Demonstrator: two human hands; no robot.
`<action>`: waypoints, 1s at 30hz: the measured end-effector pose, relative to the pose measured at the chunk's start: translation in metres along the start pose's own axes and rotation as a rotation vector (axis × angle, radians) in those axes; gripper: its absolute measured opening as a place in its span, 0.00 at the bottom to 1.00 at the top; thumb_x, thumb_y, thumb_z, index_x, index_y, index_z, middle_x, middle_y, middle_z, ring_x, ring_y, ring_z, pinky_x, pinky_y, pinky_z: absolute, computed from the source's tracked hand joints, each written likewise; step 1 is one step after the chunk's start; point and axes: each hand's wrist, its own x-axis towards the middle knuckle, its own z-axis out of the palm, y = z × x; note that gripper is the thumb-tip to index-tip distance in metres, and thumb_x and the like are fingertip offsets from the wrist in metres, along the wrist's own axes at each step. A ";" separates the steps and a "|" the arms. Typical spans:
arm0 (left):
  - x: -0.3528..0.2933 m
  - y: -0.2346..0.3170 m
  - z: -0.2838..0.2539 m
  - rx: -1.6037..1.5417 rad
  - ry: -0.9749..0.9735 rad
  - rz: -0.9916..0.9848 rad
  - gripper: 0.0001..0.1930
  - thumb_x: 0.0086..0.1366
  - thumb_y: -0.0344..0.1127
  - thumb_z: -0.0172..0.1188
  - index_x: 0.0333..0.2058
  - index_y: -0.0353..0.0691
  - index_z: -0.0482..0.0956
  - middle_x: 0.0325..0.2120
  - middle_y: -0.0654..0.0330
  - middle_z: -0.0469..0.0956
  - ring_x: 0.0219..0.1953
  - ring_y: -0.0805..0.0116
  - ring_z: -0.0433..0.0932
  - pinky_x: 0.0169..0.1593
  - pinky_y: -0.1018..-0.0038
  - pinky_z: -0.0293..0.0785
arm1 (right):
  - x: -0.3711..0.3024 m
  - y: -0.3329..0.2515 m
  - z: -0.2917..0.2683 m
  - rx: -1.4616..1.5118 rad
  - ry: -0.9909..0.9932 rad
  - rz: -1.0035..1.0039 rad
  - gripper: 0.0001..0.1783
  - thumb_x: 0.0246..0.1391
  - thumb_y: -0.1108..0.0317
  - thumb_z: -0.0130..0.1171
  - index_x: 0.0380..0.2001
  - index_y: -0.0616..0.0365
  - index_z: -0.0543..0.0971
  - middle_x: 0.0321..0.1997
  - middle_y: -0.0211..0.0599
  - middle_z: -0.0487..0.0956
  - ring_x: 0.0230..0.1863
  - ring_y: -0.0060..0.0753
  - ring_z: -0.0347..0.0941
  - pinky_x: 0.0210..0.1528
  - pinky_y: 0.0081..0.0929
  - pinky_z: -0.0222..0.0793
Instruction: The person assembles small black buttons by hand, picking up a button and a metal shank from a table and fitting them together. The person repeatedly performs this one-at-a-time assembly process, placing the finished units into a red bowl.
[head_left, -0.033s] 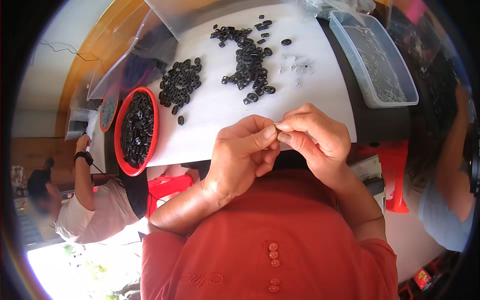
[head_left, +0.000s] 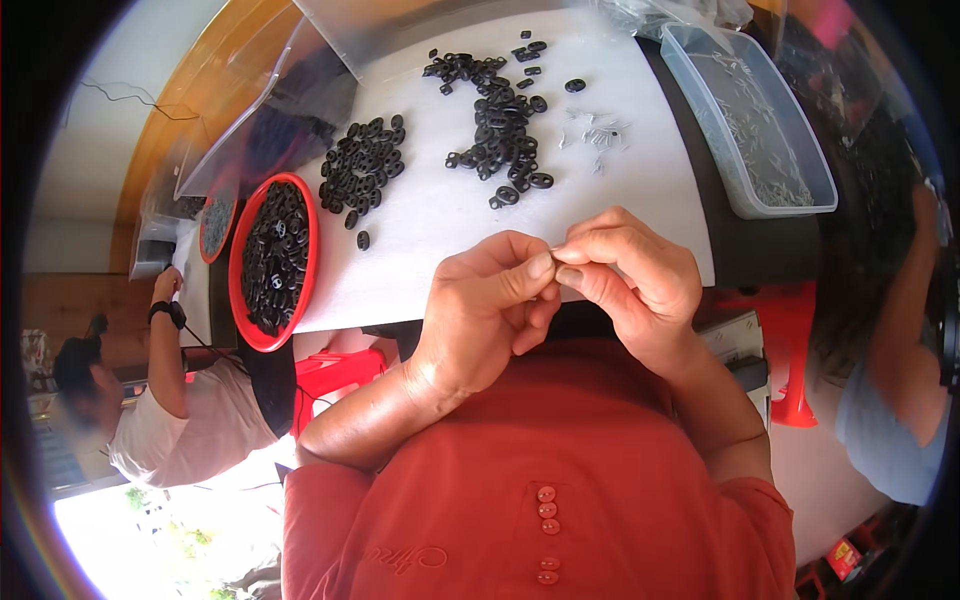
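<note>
The main heap of black oval pieces (head_left: 500,125) is on the white sheet (head_left: 420,255) just beyond my fingertips, with a second black pile (head_left: 360,165) off to the left and some loose silvery metal bits (head_left: 605,132) ahead of my right hand (head_left: 645,285). That one and my left hand (head_left: 480,305) meet in front of my chest, elbows bent, thumbs and index fingers pinched tip to tip. Can't tell if there's a piece in there, fingers cover it. Red bowl (head_left: 262,344) on the left is loaded with black pieces; clear plastic tub (head_left: 708,135) on the right has more thin metal bits.
</note>
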 end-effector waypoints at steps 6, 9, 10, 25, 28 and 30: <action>0.009 0.012 -0.024 0.736 0.136 0.456 0.04 0.66 0.28 0.63 0.35 0.33 0.80 0.28 0.63 0.75 0.27 0.76 0.71 0.28 0.80 0.66 | 0.004 0.003 -0.001 -0.170 -0.027 0.052 0.08 0.53 0.86 0.60 0.34 0.65 0.76 0.31 0.37 0.76 0.29 0.28 0.73 0.31 0.23 0.70; 0.031 0.027 -0.043 1.190 0.194 0.759 0.05 0.58 0.25 0.67 0.34 0.33 0.81 0.29 0.63 0.75 0.29 0.75 0.73 0.34 0.78 0.70 | 0.006 0.006 -0.003 -0.146 -0.005 0.085 0.09 0.53 0.86 0.60 0.35 0.65 0.74 0.31 0.37 0.75 0.31 0.29 0.74 0.33 0.23 0.70; 0.038 0.027 -0.049 1.262 0.190 0.793 0.06 0.58 0.25 0.68 0.34 0.33 0.81 0.30 0.62 0.75 0.29 0.75 0.74 0.34 0.77 0.71 | 0.004 0.010 -0.003 -0.126 -0.007 0.080 0.09 0.53 0.87 0.60 0.36 0.65 0.74 0.32 0.37 0.75 0.30 0.29 0.73 0.33 0.22 0.70; 0.060 0.025 -0.061 1.737 0.267 1.038 0.05 0.62 0.26 0.62 0.36 0.34 0.76 0.30 0.54 0.74 0.30 0.56 0.76 0.34 0.67 0.75 | -0.001 0.014 -0.006 -0.102 0.002 0.123 0.06 0.54 0.84 0.60 0.33 0.64 0.75 0.31 0.34 0.76 0.29 0.24 0.72 0.32 0.20 0.69; 0.047 0.031 -0.062 1.441 0.192 0.820 0.04 0.68 0.29 0.58 0.36 0.34 0.76 0.28 0.59 0.74 0.29 0.67 0.74 0.34 0.74 0.72 | 0.000 0.013 -0.004 -0.108 0.010 0.128 0.06 0.55 0.83 0.60 0.33 0.64 0.74 0.30 0.33 0.75 0.29 0.23 0.71 0.32 0.20 0.69; 0.036 0.036 -0.055 1.221 0.148 0.603 0.06 0.71 0.31 0.56 0.37 0.34 0.76 0.27 0.63 0.75 0.29 0.75 0.72 0.35 0.78 0.70 | 0.003 0.012 -0.002 -0.133 0.001 0.135 0.06 0.55 0.83 0.60 0.33 0.63 0.74 0.30 0.33 0.76 0.28 0.22 0.71 0.32 0.20 0.69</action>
